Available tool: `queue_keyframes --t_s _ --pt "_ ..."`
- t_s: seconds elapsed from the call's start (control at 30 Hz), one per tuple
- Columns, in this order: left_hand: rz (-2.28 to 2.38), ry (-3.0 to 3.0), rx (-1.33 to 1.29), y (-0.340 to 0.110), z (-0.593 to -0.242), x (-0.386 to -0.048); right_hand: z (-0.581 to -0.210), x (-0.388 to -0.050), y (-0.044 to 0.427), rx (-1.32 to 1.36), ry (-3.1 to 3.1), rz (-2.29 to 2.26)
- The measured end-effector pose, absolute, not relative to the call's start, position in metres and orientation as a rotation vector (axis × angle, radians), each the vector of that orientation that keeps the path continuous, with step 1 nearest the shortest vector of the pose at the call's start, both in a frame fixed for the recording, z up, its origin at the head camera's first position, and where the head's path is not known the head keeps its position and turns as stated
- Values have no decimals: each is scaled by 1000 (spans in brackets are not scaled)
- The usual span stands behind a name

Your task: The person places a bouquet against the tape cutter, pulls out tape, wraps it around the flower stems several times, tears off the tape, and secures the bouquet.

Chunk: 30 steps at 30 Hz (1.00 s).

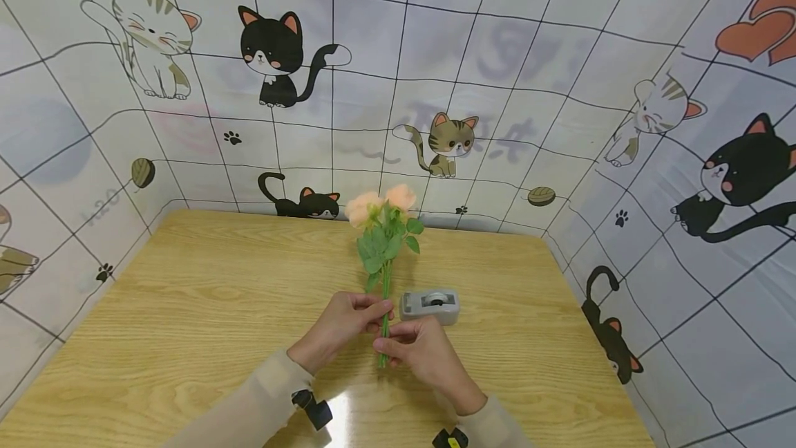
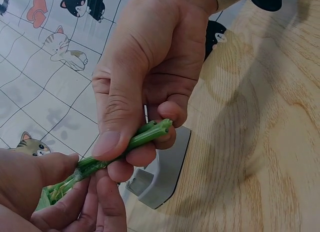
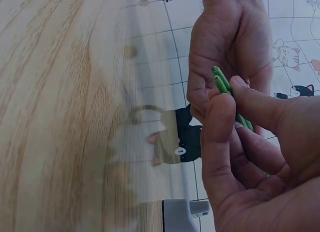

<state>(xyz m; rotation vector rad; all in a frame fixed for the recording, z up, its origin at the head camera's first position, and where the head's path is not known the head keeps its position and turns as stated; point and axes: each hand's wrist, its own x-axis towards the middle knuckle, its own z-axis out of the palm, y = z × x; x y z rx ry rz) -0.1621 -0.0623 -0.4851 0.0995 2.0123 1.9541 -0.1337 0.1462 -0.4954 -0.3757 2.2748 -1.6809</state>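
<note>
Over the table, both hands hold a small bunch of artificial-looking peach flowers [image 1: 382,206] with green leaves [image 1: 379,244], blossoms pointing away from me. My left hand [image 1: 348,323] pinches the green stems [image 2: 150,135] below the leaves. Closer to the cut ends, my right hand [image 1: 425,355] grips the same stems between thumb and fingers. In the left wrist view a shiny patch shows on the stems by the left fingertips; what it is cannot be told. Just beyond the right hand stands a grey tape dispenser [image 1: 429,306], also partly visible in both wrist views.
The wooden table [image 1: 249,268] extends around the hands. A white cloth [image 1: 373,54] printed with cats and grid lines hangs behind it and along both sides. Small dark devices [image 1: 314,412] are strapped at the wrists.
</note>
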Motion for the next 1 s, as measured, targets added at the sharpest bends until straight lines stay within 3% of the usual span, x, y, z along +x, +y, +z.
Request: queue_keyframes --t_s 1.0 --pt "1916 2089 144 -58 -489 -158 -499 -133 146 -383 2364 -1625"
